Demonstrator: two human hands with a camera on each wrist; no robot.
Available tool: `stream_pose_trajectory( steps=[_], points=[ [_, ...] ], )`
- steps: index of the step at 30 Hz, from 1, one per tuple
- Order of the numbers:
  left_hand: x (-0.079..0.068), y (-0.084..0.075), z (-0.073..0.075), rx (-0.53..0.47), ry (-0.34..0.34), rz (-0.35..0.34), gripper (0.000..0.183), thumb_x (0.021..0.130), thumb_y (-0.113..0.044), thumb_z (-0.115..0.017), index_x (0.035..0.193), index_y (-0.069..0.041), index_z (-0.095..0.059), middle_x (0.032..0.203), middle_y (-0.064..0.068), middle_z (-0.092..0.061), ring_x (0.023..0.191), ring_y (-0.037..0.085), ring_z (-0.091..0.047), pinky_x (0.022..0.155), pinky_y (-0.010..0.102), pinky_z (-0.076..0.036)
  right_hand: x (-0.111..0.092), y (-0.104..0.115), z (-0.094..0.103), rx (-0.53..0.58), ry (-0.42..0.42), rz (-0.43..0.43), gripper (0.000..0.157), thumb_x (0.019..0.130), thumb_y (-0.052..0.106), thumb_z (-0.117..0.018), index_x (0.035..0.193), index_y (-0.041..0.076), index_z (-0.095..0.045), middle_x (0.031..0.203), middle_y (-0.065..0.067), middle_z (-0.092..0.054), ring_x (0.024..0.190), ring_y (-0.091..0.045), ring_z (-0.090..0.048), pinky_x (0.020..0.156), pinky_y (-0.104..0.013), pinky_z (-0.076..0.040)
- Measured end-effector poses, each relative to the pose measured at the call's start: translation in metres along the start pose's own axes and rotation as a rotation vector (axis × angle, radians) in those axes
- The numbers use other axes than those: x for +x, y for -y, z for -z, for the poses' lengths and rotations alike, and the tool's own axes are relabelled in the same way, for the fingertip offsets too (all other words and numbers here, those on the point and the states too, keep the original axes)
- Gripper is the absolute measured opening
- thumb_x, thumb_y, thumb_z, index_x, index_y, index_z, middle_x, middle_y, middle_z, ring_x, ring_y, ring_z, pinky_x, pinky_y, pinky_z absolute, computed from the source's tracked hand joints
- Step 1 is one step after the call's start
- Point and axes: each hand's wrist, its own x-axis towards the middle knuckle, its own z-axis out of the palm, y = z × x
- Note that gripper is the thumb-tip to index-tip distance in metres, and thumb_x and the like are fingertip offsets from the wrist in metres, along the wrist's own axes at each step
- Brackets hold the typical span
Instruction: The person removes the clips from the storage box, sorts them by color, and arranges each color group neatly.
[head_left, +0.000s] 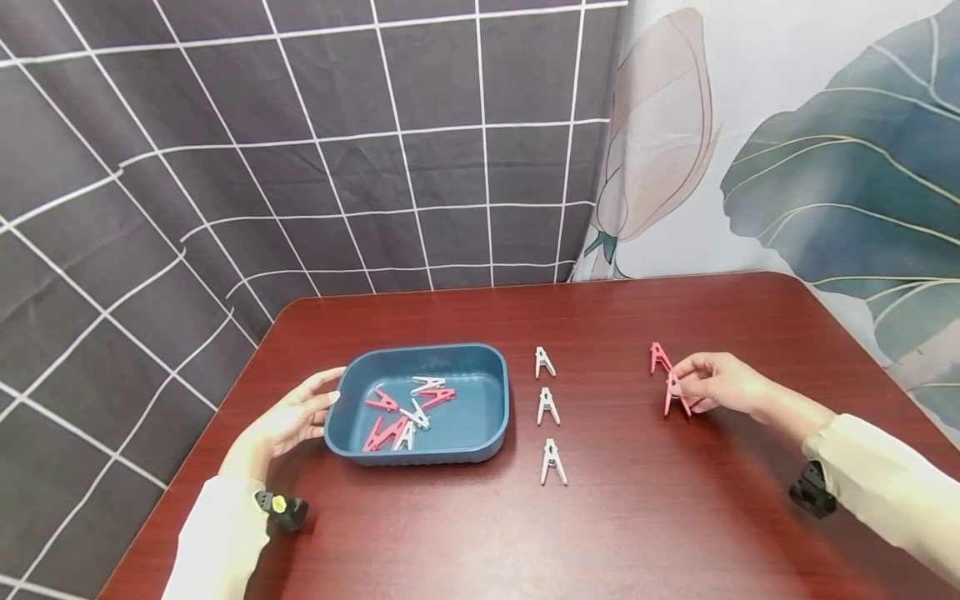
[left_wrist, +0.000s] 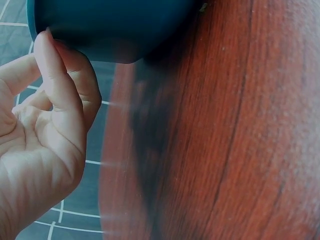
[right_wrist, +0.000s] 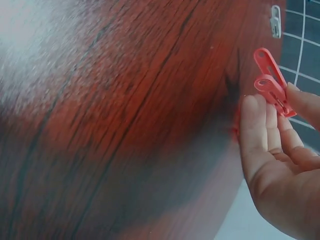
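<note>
My left hand [head_left: 296,417] holds the left end of a blue plastic tub [head_left: 491,446], fingertips right at its rim. Inside the tub lie several red clothespins [head_left: 382,400] and white clothespins [head_left: 427,384]. Over the right part of the table, my right hand [head_left: 723,385] pinches a red clothespin [right_wrist: 270,82] between thumb and fingers, its legs pointing toward me in the head view. Just beyond it lies another red clothespin [head_left: 659,357]. Between the tub and the right hand, three white clothespins [head_left: 548,406] form a column.
The dark red wooden table [head_left: 465,533] has rounded far corners. Behind it and on the left hangs a grey cloth with white grid lines [head_left: 442,167]. A floral curtain [head_left: 675,125] hangs at the back right. Each wrist wears a small black camera [head_left: 813,490].
</note>
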Motion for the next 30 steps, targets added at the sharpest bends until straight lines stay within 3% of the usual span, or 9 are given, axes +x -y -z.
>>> stream_pose_trajectory(
  steps=[16,30],
  points=[
    [-0.001,-0.003,-0.002,-0.022,0.003,0.014,0.048,0.101,-0.014,-0.044,0.145,-0.023,-0.027,0.106,-0.007,-0.066,0.091,0.013,-0.068,0.077,0.031,-0.056,0.008,-0.012,0.001,0.035,0.029,-0.083,0.033,0.089,0.004,-0.055,0.114,-0.016,-0.049,0.083,-0.001,-0.064,0.071,-0.010,-0.059,0.063,-0.032,-0.056],
    [-0.002,-0.002,-0.002,-0.016,0.003,0.000,0.048,0.102,-0.015,-0.043,0.146,-0.023,-0.027,0.110,-0.009,-0.064,0.094,0.013,-0.068,0.078,0.032,-0.055,0.007,-0.011,0.000,-0.018,0.048,-0.054,0.034,0.087,0.002,-0.055,0.113,-0.019,-0.050,0.083,-0.002,-0.064,0.069,-0.008,-0.057,0.061,-0.029,-0.055]
  ],
)
